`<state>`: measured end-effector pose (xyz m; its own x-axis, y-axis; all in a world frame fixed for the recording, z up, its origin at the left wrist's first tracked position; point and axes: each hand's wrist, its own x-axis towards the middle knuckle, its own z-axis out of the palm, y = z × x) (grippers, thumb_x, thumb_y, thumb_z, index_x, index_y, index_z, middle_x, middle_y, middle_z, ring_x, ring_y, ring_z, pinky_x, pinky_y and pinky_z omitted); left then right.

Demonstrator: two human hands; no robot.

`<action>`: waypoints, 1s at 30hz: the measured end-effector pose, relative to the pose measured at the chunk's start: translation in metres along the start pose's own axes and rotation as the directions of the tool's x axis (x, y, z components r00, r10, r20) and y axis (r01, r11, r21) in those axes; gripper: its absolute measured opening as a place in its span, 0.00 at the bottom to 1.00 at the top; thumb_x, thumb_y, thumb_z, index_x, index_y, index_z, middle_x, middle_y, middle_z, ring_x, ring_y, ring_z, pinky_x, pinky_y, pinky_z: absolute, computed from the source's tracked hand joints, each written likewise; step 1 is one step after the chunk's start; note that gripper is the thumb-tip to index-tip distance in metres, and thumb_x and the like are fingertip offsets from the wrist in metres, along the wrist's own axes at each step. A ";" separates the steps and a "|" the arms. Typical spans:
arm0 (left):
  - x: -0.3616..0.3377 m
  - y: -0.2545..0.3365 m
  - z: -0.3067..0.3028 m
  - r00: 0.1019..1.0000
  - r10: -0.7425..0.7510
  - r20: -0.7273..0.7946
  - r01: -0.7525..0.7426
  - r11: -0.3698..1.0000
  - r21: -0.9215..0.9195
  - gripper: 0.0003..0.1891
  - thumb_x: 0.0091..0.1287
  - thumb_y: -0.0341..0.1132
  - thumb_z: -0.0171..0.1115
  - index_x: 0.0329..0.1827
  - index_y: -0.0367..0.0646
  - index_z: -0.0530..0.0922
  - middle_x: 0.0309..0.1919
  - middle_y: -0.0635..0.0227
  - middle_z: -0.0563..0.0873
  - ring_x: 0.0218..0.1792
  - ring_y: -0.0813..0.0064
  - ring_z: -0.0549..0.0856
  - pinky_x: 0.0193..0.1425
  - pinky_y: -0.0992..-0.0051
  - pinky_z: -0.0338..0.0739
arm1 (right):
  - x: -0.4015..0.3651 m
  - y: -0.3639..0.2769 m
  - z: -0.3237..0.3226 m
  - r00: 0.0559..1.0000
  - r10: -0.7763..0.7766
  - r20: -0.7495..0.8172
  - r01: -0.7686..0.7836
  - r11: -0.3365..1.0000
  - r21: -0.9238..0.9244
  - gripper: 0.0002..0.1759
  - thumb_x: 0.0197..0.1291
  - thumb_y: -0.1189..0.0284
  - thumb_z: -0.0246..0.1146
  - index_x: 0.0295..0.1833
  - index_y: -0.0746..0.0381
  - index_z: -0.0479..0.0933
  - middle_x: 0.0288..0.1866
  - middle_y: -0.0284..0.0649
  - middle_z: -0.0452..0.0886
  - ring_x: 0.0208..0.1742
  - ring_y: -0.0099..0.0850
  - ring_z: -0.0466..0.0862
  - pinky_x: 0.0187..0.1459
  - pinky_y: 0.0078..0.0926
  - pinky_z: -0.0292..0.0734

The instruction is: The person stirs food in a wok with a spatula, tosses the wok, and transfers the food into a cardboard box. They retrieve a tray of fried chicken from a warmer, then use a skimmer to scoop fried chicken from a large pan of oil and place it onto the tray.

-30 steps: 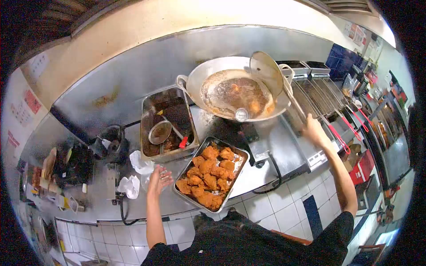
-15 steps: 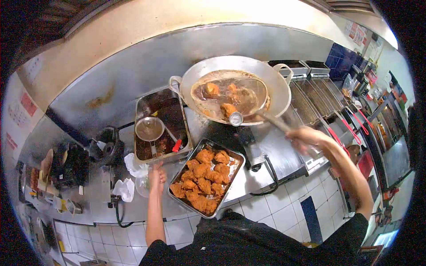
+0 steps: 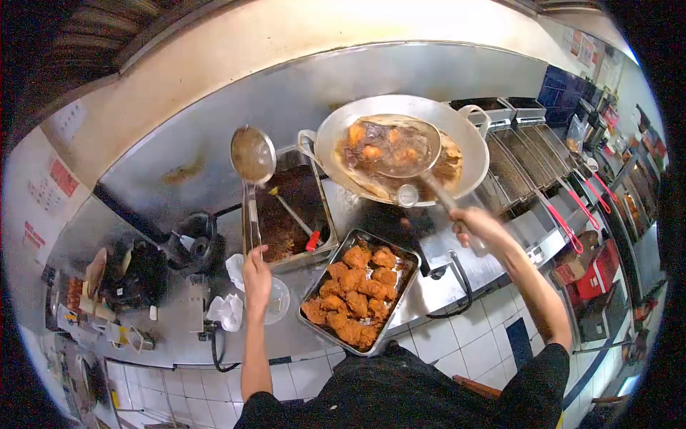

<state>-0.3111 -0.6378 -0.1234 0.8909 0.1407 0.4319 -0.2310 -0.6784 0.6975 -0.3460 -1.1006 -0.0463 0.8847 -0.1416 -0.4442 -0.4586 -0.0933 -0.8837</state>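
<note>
My left hand is closed on the handle of a small round strainer, raised over the back left edge of a rectangular pan of dark oil. My right hand grips the thick handle of a large wire skimmer. The skimmer's round head lies in the bubbling oil of a big two-handled wok, with several fried pieces in it. A round thermometer dial sits at the wok's front rim. Nearer me, a metal tray holds several browned fried pieces.
A red-ended brush lies across the oil pan. Fryer baskets with red handles stand at the right. Crumpled white paper and a clear round container are near my left forearm. A black hose hangs at the counter's front edge.
My left hand has lifted the small strainer off the oil pan, uncovering more of the brush. The skimmer head has shifted within the wok. The whole view has shifted slightly.
</note>
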 end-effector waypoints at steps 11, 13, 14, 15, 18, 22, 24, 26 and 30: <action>0.184 0.074 0.079 0.839 0.402 0.365 -0.525 0.773 0.356 0.14 0.60 0.33 0.48 0.33 0.35 0.81 0.35 0.45 0.82 0.37 0.43 0.82 0.43 0.52 0.76 | 0.015 0.013 0.001 0.992 -0.001 0.128 -0.021 0.986 0.167 0.12 0.64 0.66 0.54 0.34 0.63 0.70 0.21 0.33 0.73 0.15 0.22 0.72 0.17 0.22 0.73; 0.193 0.114 0.100 0.862 0.267 0.431 -0.441 0.815 0.377 0.16 0.58 0.36 0.49 0.30 0.31 0.82 0.33 0.42 0.82 0.38 0.42 0.82 0.44 0.54 0.77 | 0.016 0.015 0.004 0.990 -0.004 0.139 -0.020 0.985 0.169 0.11 0.64 0.66 0.54 0.34 0.64 0.69 0.21 0.34 0.73 0.15 0.22 0.72 0.17 0.23 0.73; 0.225 0.079 0.145 0.860 0.262 0.438 -0.451 0.792 0.411 0.15 0.57 0.35 0.50 0.29 0.32 0.82 0.31 0.42 0.82 0.36 0.44 0.83 0.43 0.54 0.78 | 0.014 0.016 0.001 0.989 0.016 0.149 -0.046 0.978 0.204 0.11 0.64 0.67 0.54 0.34 0.64 0.69 0.21 0.34 0.73 0.15 0.22 0.72 0.16 0.23 0.73; 0.237 0.069 0.172 0.859 0.268 0.437 -0.456 0.789 0.411 0.15 0.57 0.35 0.50 0.29 0.32 0.82 0.31 0.42 0.82 0.36 0.44 0.83 0.43 0.54 0.78 | 0.012 0.015 -0.003 0.987 0.031 0.156 -0.068 0.969 0.239 0.11 0.64 0.67 0.53 0.34 0.64 0.69 0.21 0.34 0.72 0.14 0.22 0.71 0.16 0.23 0.73; 0.237 0.099 0.202 0.851 0.128 0.510 -0.347 0.866 0.361 0.17 0.56 0.37 0.53 0.31 0.26 0.81 0.37 0.38 0.82 0.43 0.47 0.83 0.50 0.56 0.77 | -0.002 0.007 -0.002 0.987 0.061 0.151 -0.099 0.961 0.258 0.11 0.65 0.67 0.53 0.32 0.63 0.69 0.20 0.31 0.71 0.14 0.21 0.69 0.15 0.22 0.69; 0.205 0.160 0.183 0.746 -0.027 0.666 -0.222 0.932 0.286 0.17 0.55 0.37 0.53 0.33 0.29 0.82 0.38 0.39 0.82 0.44 0.49 0.83 0.51 0.57 0.76 | -0.005 0.003 0.019 0.995 -0.012 0.096 -0.004 0.986 0.167 0.09 0.63 0.70 0.54 0.32 0.63 0.71 0.19 0.31 0.71 0.15 0.19 0.70 0.15 0.20 0.70; 0.217 0.163 0.187 0.740 0.107 0.664 -0.394 0.869 0.298 0.16 0.56 0.37 0.52 0.34 0.31 0.82 0.38 0.41 0.82 0.45 0.49 0.83 0.51 0.57 0.76 | -0.003 0.004 0.022 0.993 -0.026 0.111 -0.004 0.966 0.258 0.09 0.64 0.70 0.53 0.32 0.63 0.69 0.19 0.31 0.71 0.15 0.19 0.70 0.15 0.21 0.70; 0.215 0.150 0.191 0.713 0.209 0.669 -0.526 0.791 0.314 0.16 0.57 0.36 0.51 0.34 0.32 0.82 0.39 0.42 0.82 0.45 0.48 0.82 0.51 0.57 0.76 | 0.019 0.017 0.019 0.978 -0.049 0.203 -0.032 0.926 0.377 0.08 0.65 0.70 0.52 0.34 0.62 0.67 0.19 0.31 0.70 0.15 0.20 0.70 0.16 0.21 0.69; 0.214 0.147 0.195 0.730 0.261 0.631 -0.533 0.795 0.288 0.16 0.58 0.37 0.51 0.34 0.32 0.82 0.38 0.41 0.81 0.44 0.46 0.82 0.50 0.56 0.76 | 0.022 0.023 0.031 0.984 -0.057 0.170 -0.046 0.837 0.545 0.08 0.65 0.71 0.52 0.33 0.61 0.68 0.19 0.30 0.69 0.15 0.20 0.69 0.16 0.20 0.67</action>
<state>-0.0783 -0.8484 -0.0401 0.8372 -0.5296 0.1367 -0.5462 -0.8223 0.1595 -0.3348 -1.0757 -0.0805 0.9106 0.0336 -0.4120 -0.3791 0.4653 -0.7999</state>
